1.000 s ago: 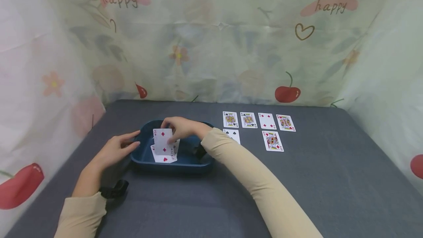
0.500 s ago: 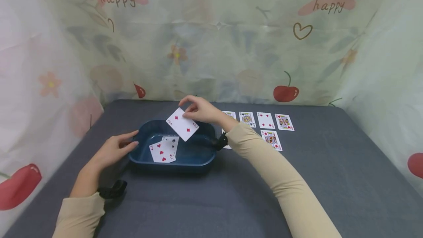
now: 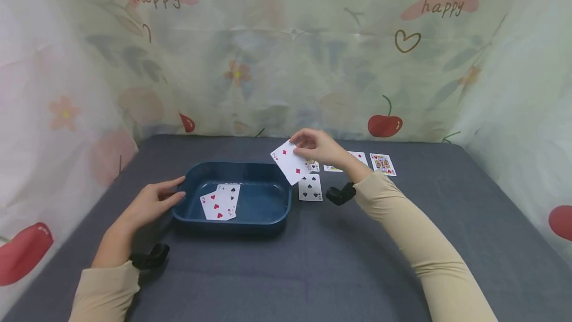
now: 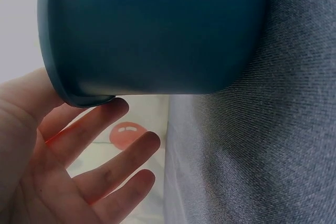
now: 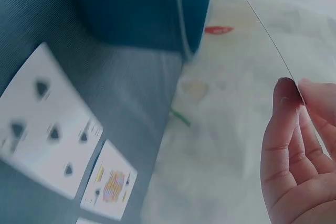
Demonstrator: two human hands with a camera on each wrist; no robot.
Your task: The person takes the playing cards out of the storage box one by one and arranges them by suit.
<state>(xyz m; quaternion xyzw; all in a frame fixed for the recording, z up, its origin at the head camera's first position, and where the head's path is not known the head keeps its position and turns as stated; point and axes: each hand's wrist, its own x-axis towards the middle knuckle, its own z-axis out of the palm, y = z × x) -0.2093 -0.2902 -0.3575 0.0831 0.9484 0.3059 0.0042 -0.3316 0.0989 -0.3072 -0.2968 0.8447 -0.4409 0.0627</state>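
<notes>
My right hand (image 3: pixel 319 147) pinches a two of diamonds (image 3: pixel 286 165) at its upper edge, face towards me, in the air past the tray's right end. In the right wrist view that card is edge-on, a thin line between thumb and fingertip. Below it on the table lies a five of spades (image 3: pixel 310 190). My left hand (image 3: pixel 149 206) touches the left end of the dark blue tray (image 3: pixel 232 228), its fingers loosely extended at the rim in the left wrist view. Inside the tray, a three of hearts (image 3: pixel 213 207) overlaps a spades card (image 3: pixel 232 190).
Behind my right hand and forearm, a row of face-up cards is partly hidden; a king of hearts (image 3: pixel 383 164) shows at its right end. The grey cloth-covered table (image 3: pixel 268 282) is walled by a printed curtain (image 3: pixel 286 83) at the back and sides.
My right hand has lifted the two of diamonds out of the tray and carried it right, past the tray's right end. My left hand has stayed at the tray's left end.
</notes>
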